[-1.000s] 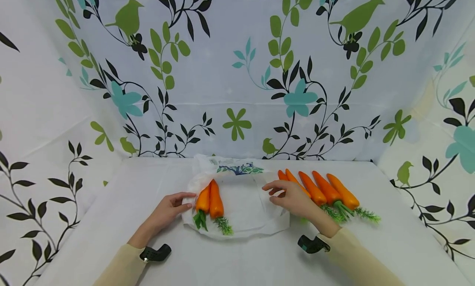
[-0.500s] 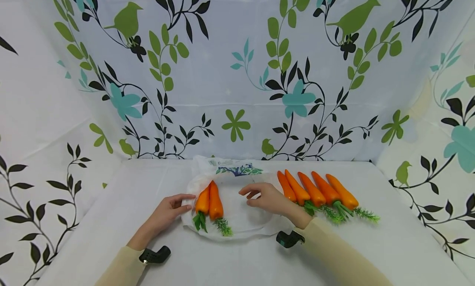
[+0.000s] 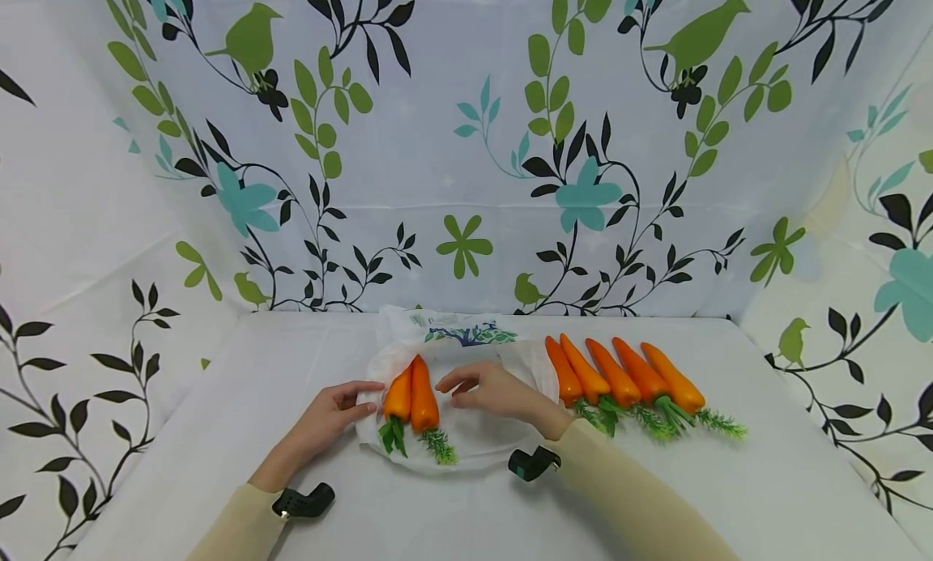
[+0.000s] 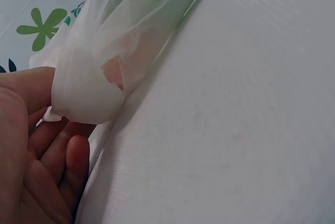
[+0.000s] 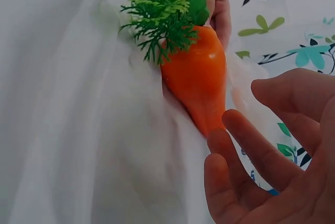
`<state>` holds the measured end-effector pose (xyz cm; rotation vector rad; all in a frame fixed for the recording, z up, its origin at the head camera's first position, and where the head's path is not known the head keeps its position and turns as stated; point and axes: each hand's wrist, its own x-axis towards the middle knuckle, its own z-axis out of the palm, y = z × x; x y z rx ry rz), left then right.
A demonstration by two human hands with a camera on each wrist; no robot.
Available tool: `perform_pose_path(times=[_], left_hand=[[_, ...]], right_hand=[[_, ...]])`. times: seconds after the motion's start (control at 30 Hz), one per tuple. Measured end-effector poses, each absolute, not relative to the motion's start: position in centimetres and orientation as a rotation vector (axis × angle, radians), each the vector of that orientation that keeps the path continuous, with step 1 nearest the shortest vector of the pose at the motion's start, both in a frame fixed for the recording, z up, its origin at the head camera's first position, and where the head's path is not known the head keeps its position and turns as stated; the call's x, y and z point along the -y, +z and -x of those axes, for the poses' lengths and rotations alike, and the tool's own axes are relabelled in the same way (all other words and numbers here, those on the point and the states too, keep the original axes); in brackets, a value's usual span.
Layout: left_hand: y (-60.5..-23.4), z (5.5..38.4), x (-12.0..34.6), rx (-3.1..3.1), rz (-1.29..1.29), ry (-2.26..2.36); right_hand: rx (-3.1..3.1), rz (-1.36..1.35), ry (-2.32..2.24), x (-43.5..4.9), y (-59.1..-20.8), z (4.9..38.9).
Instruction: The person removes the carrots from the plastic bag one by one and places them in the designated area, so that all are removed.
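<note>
Two orange carrots with green tops, a left carrot [image 3: 398, 395] and a right carrot [image 3: 424, 395], lie side by side on a white plastic bag [image 3: 481, 439] with a printed tree. My left hand [image 3: 331, 415] holds the bag's left edge; in the left wrist view the thin plastic [image 4: 86, 90] covers some of its fingertips. Just right of the right carrot is my right hand [image 3: 496, 395], its fingers loosely bent with nothing between them. In the right wrist view, its fingertips [image 5: 238, 122] are at the narrow end of a carrot [image 5: 196, 72].
To the right of the bag, several more carrots [image 3: 615, 371] lie in a slanted row, leafy ends towards me. The table has a white cover [image 3: 408, 520]. Behind it hangs a curtain [image 3: 437, 140] printed with leaves and birds.
My right hand has moved left from beside the carrot row, across the bag, to the right carrot. My left hand and the two carrots on the bag have stayed put.
</note>
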<state>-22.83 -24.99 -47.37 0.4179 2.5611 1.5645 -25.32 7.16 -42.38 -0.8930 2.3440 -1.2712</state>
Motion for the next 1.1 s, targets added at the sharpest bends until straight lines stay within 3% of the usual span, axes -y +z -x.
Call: perform_pose_path(times=[1.1], left_hand=[[-47.3,22.9,24.8,-2.622,-0.404,1.494]], right_hand=[[-2.188,0.785,-1.112,-3.6,-43.3,26.1]])
